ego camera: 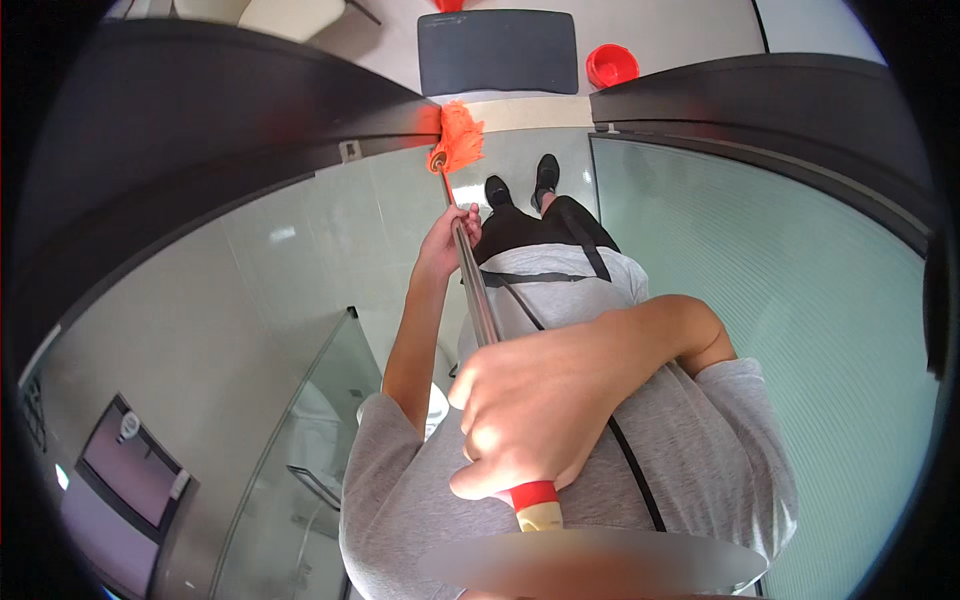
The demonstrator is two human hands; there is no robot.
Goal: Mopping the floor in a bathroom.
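Note:
A long metal pole (474, 281) runs down the front of my body, with a bright orange fluffy head (459, 139) at its far end, a duster or mop head. That head is beside the end of the dark door frame on the left; whether it touches cannot be told. My left hand (452, 238) is wrapped around the pole's lower part. Much closer to the camera, my right hand (536, 412) grips the upper end. Below that fist sticks out the pole's red and cream end (537, 506).
A dark frame (262, 97) lies left of the doorway, with a ribbed glass door (757, 285) on the right. Beyond the pale threshold (536, 114) are a dark mat (499, 52) and a red bucket (613, 66). A clear glass panel (300, 450) stands at left.

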